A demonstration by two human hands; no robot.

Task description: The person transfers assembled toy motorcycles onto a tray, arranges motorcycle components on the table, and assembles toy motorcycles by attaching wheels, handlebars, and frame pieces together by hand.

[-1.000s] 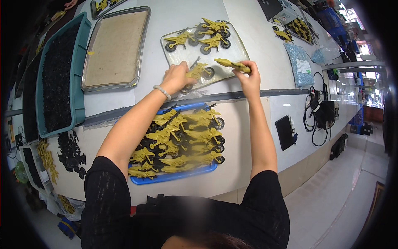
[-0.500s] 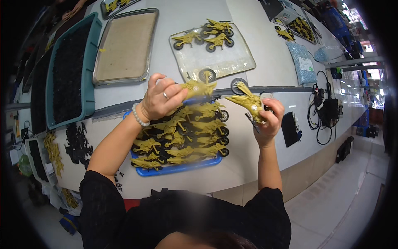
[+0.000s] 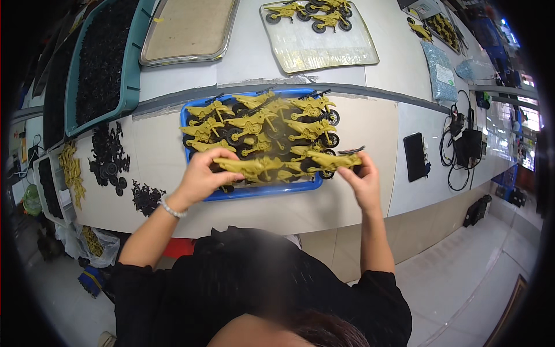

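A blue tray (image 3: 254, 193) on the near table is filled with several yellow toy motorcycles (image 3: 253, 124) with black wheels, lying in rows. Over its near edge, my left hand (image 3: 209, 175) pinches one yellow toy motorcycle (image 3: 251, 168) by its end. My right hand (image 3: 363, 184) grips another yellow toy motorcycle (image 3: 330, 160) at its handlebar end, just right of the first. Both held toys hang over the front row and partly cover it. The fingers of both hands are closed, with the far sides hidden.
Beyond the blue tray lies a clear-covered tray (image 3: 324, 52) with several motorcycles. A teal bin (image 3: 128, 92) of black parts and a beige tray (image 3: 188, 29) stand at the far left. Loose black parts (image 3: 108, 156) lie left; a phone (image 3: 414, 156) and cables (image 3: 457, 156) lie right.
Both hands came down and closer together, bringing the two toy motorcycles from above the tray's far side to its near edge. The view shifted, so the tables sit higher in the picture.
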